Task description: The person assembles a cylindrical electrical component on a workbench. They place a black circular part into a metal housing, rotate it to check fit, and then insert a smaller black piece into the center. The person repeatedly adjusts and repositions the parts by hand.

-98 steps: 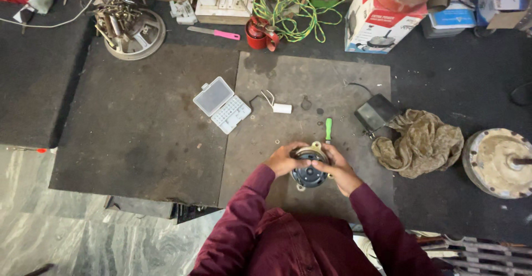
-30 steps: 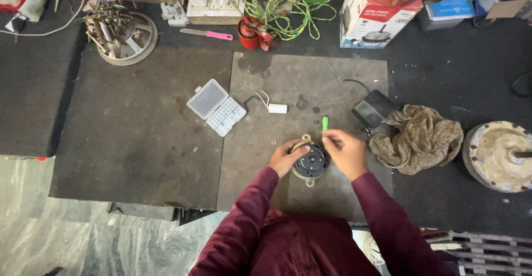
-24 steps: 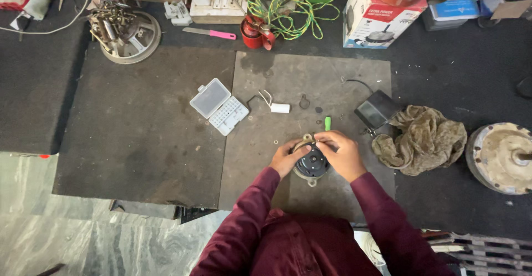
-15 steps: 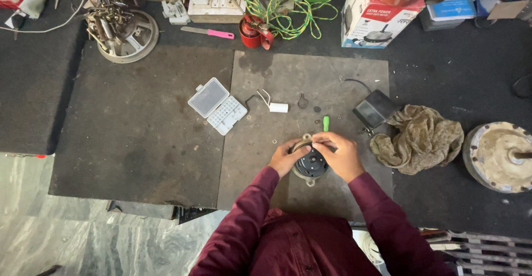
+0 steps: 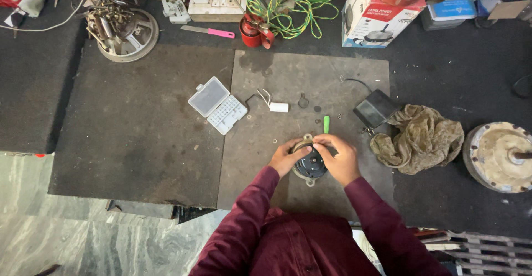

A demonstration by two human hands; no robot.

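Both hands on the small round dark metal motor [image 5: 310, 164], which sits on the grey rubber mat [image 5: 288, 87] right in front of the person. Left hand [image 5: 286, 158] cups its left edge, grip partly closed around the rim. Right hand [image 5: 339, 157] covers the top right side, fingers curled over the housing, fingertips pinched at its upper edge. Green-handled screwdriver [image 5: 326, 124] lies just above the motor; crumpled tan rag [image 5: 421, 138] off to the right.

hands: 2 [image 5: 285, 158] [image 5: 339, 157] | small motor: 1 [image 5: 309, 164] | clear bit case: 1 [image 5: 217, 105] | rag: 1 [image 5: 418, 138] | pink-handled knife: 1 [image 5: 208, 31] | cardboard box: 1 [image 5: 372, 18]
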